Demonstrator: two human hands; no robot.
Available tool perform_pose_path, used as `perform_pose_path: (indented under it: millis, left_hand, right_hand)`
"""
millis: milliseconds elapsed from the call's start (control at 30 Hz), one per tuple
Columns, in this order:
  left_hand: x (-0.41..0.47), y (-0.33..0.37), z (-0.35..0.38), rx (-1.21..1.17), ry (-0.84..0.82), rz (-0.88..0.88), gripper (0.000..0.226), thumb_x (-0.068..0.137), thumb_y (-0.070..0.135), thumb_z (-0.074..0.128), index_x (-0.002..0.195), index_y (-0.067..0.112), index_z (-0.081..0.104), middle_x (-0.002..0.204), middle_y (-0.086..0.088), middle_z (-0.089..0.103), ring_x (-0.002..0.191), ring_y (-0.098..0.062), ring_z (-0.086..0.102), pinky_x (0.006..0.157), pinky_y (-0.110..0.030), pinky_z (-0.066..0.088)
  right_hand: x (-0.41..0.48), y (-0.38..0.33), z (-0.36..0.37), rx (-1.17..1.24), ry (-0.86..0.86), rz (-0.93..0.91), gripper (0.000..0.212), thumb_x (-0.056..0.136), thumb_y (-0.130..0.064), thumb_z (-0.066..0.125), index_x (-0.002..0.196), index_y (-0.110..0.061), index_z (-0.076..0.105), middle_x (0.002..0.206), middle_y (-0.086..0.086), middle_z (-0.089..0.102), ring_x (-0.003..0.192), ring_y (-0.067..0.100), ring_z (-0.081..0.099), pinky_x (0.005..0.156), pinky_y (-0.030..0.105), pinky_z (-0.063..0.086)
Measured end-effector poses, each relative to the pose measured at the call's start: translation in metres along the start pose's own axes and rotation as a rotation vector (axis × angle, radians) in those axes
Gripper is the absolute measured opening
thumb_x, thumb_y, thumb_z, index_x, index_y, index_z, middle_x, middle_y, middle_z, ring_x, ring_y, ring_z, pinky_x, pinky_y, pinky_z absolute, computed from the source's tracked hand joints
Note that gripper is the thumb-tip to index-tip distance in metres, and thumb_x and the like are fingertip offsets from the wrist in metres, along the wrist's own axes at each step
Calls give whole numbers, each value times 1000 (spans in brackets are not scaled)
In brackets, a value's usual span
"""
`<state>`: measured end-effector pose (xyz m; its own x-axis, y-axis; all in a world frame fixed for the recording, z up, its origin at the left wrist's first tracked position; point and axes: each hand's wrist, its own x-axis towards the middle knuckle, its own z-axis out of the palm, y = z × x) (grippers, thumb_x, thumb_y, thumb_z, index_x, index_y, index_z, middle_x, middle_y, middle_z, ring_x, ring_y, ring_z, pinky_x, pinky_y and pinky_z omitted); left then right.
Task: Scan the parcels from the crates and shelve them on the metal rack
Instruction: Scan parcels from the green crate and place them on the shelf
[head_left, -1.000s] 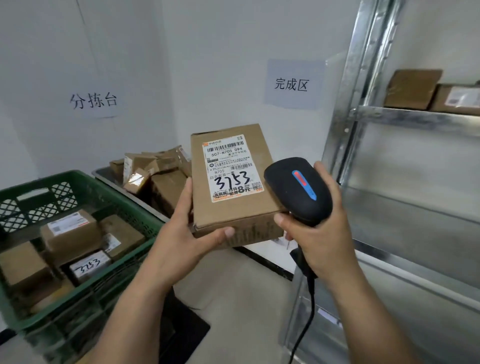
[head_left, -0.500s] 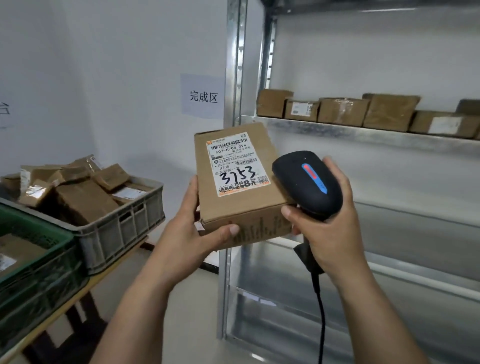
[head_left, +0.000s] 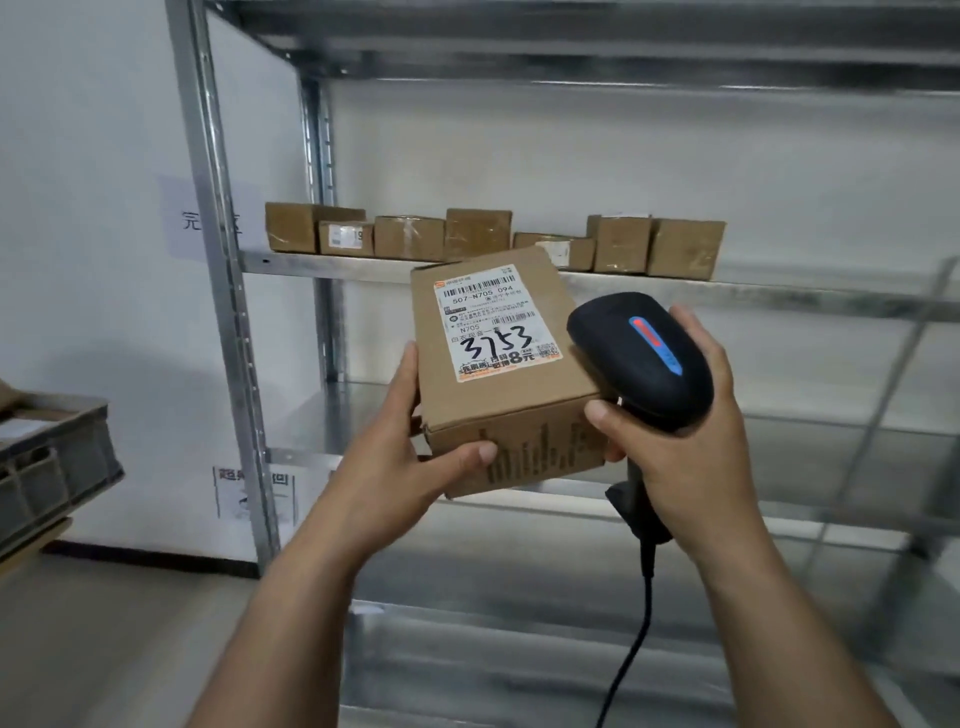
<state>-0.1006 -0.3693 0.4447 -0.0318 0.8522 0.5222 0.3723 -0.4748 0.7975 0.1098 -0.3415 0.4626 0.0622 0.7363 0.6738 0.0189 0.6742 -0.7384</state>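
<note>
The parcel is held in front of the rack, below its shelf of boxes. The left hand has its grip around the parcel's near corner; the right hand has its grip closed on the scanner. Scanning looks in hand or finished; next the parcel needs a free shelf place. The label reads "507-N705 094", "N705", handwritten "3753" and "8元".

The rack's upright hides the middle of the wall sign at ten o'clock, the grey crate at nine o'clock is cut off by the edge, the scanner's cable runs out at six, and the small print on the parcel's label is too fine to read.
</note>
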Motion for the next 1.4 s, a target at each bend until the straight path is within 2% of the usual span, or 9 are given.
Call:
perform_pose_path:
  millis: [167, 300, 400, 600, 700, 867, 1033, 1233, 1400]
  left_hand:
    - [26, 23, 73, -21, -88, 23, 95, 76, 28, 75, 141, 54, 10, 113, 45, 50, 107, 14, 52, 81, -7, 45]
    - [56, 36, 129, -46, -187, 56, 97, 77, 29, 74, 148, 47, 10, 131, 27, 51, 115, -3, 53, 82, -20, 54]
    - [79, 44, 167, -67, -237, 94, 95, 76, 33, 74, 147, 47, 12, 132, 27, 51, 115, -3, 55, 94, -34, 52]
    - [144, 56, 232, -96, -301, 168, 88, 79, 36, 73, 145, 50, 16, 125, 33, 50, 106, 8, 54, 80, -13, 49]
    - [183, 64, 253, -113, -315, 215, 78, 78, 36, 74, 135, 57, 25, 121, 33, 53, 104, 4, 58, 78, -18, 53]
    - [240, 73, 284, -170, -393, 257, 78, 70, 46, 75, 136, 51, 34, 125, 23, 59, 116, -10, 58, 97, -43, 48]
    - [283, 80, 317, -160, -380, 229, 63, 81, 37, 72, 134, 47, 40, 118, 21, 61, 112, -5, 58, 93, -41, 52]
    - [332, 95, 354, -154, -379, 54, 49, 78, 34, 75, 122, 39, 52, 110, 5, 67, 99, -17, 66, 84, -46, 57]
    - [375, 98, 381, 34, -367, 10, 35, 79, 34, 75, 108, 32, 55, 103, 3, 68, 97, -20, 66, 79, -47, 58]
  right_hand:
    - [11, 0, -77, -36, 91, 11, 87, 73, 9, 78, 139, -33, 39, 122, -18, 59, 104, -1, 62, 90, 47, 54]
    - [25, 11, -130, -63, 201, 17, 91, 64, -8, 81, 143, -28, 40, 128, 0, 62, 97, 17, 61, 83, 45, 51]
    - [38, 19, -165, -113, 274, -8, 88, 65, -5, 83, 138, -32, 42, 127, -3, 62, 100, 18, 62, 86, 48, 53]
    - [85, 33, -221, -147, 361, -62, 89, 67, 0, 82, 142, -24, 40, 125, 12, 60, 78, 13, 60, 49, 19, 49]
    - [117, 35, -237, -164, 413, -72, 86, 71, 7, 78, 144, -15, 38, 121, 17, 60, 65, 7, 59, 46, 19, 47]
    - [167, 39, -260, -204, 443, -101, 76, 78, 13, 70, 143, -11, 38, 115, 2, 61, 64, 1, 61, 47, 18, 48]
    - [220, 53, -292, -275, 405, -50, 69, 80, 5, 71, 139, -12, 41, 115, 10, 63, 55, 9, 58, 50, 22, 51]
    - [288, 79, -332, -284, 348, 23, 69, 82, -3, 71, 142, -17, 39, 112, 7, 64, 46, 8, 56, 51, 21, 50]
    - [331, 109, -354, -245, 289, 130, 61, 83, 1, 69, 136, -14, 43, 108, 11, 64, 40, 8, 53, 46, 21, 49]
